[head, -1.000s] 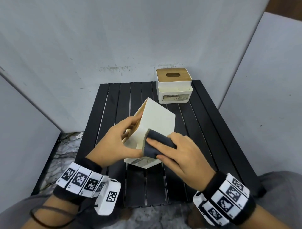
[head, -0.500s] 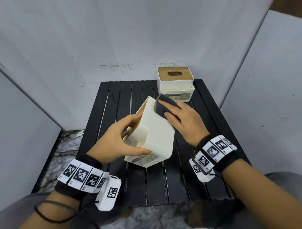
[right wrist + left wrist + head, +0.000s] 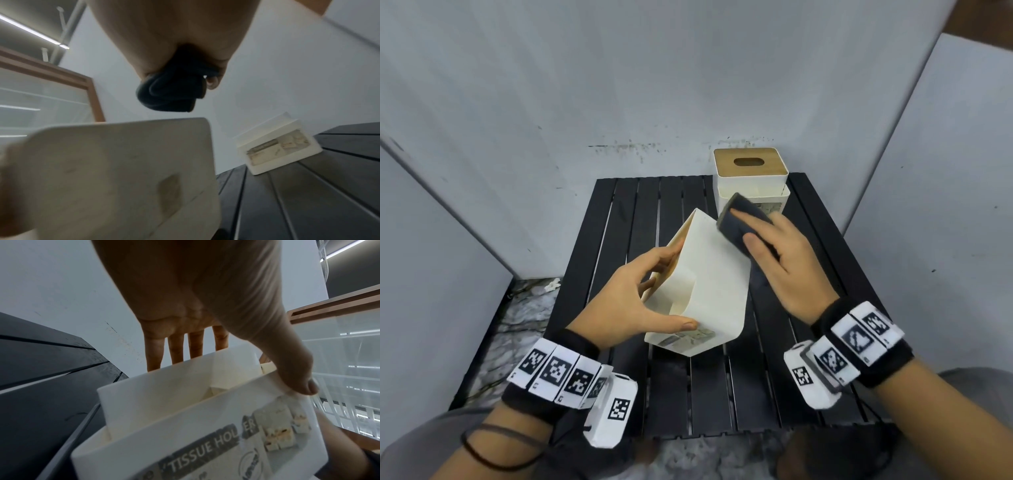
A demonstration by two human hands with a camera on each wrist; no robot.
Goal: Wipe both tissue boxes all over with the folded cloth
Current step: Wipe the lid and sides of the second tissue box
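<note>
A cream tissue box is tilted up on its front edge over the black slatted table. My left hand grips it, thumb on the labelled front and fingers behind on the wooden-lid side. My right hand holds the dark folded cloth at the box's far upper right corner. In the right wrist view the cloth sits just past the edge of the box. The second tissue box, with a wooden slotted lid, stands upright at the table's back right.
Grey panels close in the table on the left, back and right. The second box is close behind my right hand. Bare slats lie to the right and in front of the held box. Marbled floor shows left of the table.
My right hand has swept the cloth from the box's near lower edge up its face to the far upper corner. My left hand has kept the box tilted in place.
</note>
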